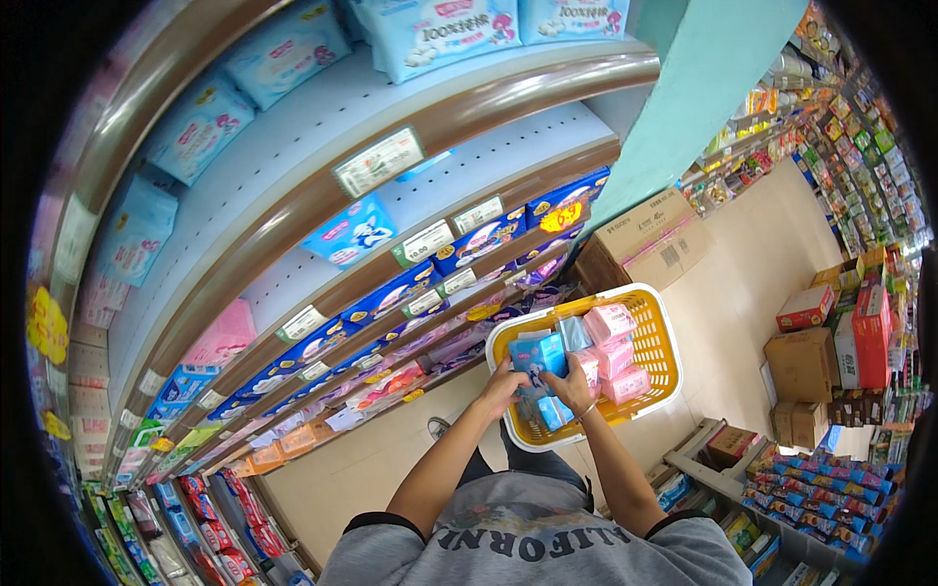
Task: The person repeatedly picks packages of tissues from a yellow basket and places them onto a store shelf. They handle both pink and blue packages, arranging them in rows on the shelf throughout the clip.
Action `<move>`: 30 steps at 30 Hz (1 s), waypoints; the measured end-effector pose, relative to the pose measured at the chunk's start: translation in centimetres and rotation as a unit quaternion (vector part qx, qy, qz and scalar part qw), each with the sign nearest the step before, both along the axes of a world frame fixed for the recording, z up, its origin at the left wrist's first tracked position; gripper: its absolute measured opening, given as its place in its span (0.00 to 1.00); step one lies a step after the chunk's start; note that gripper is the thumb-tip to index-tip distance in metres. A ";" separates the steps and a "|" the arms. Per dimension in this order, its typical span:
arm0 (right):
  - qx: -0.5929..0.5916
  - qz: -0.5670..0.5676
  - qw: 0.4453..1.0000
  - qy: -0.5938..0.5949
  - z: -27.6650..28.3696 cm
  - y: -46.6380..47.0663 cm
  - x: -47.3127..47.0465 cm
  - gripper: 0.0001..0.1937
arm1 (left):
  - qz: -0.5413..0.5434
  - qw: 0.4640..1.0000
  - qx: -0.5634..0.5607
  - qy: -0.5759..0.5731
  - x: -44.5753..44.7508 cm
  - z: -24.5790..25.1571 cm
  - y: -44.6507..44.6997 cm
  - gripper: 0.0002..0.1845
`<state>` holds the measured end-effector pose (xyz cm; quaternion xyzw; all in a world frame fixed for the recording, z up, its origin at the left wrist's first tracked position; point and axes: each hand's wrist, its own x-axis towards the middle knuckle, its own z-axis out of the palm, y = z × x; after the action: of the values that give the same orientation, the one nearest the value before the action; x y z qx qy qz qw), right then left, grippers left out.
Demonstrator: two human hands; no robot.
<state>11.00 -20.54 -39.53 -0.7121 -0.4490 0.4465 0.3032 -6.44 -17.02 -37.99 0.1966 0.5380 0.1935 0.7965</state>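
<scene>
Before me is a yellow plastic shopping basket (654, 348) with a white rim. Over its left part, a blue soft pack (537, 354) sits between my two hands. My left hand (502, 390) grips the pack's left side, and my right hand (571, 386) has its thumb on the lower right corner. Several pink packs (614, 359) are piled in the basket's right half. A grey-blue pack (575, 333) lies beside them at the far side. Below my hands, another blue pack (555, 412) rests near the basket's front wall. What supports the basket is hidden.
Store shelves with price tags (379, 161) rise on the left, bearing light-blue packs (448, 33) and dark-blue packs (480, 238). A cardboard box (648, 238) stands on the floor beyond the basket. More cartons (802, 366) and a snack rack (817, 494) are on the right.
</scene>
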 end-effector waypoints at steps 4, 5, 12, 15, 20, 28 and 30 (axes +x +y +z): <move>0.035 0.000 0.999 0.031 6.2 0.1 -0.6 0.43 | -0.008 0.995 0.095 -0.013 -0.8 5.0 -0.6 0.43; 0.057 0.008 0.997 0.041 6.9 0.2 -0.5 0.43 | -0.005 0.992 0.122 -0.022 -0.9 5.6 -0.7 0.42; 0.256 0.117 0.957 -0.072 17.3 2.4 -0.8 0.40 | 0.075 0.919 0.384 -0.049 -1.0 14.8 0.0 0.44; 0.324 0.123 0.935 -0.071 20.4 4.4 -0.8 0.40 | 0.060 0.857 0.511 0.037 -1.5 18.5 0.2 0.45; 0.444 0.136 0.885 -0.040 24.9 7.8 -2.5 0.41 | 0.116 0.769 0.628 0.011 -2.2 22.2 1.2 0.43; 0.555 0.181 0.811 -0.043 27.4 15.9 -5.1 0.41 | 0.183 0.650 0.730 0.106 -3.2 22.7 6.5 0.41; 0.571 0.183 0.800 -0.036 27.4 17.5 -5.8 0.40 | 0.171 0.647 0.729 0.145 -3.6 22.9 7.3 0.42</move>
<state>5.25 -3.04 -12.13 -0.3303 -0.7552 0.1307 0.5509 -10.08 -9.72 -15.08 0.6434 0.3567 0.6252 0.2607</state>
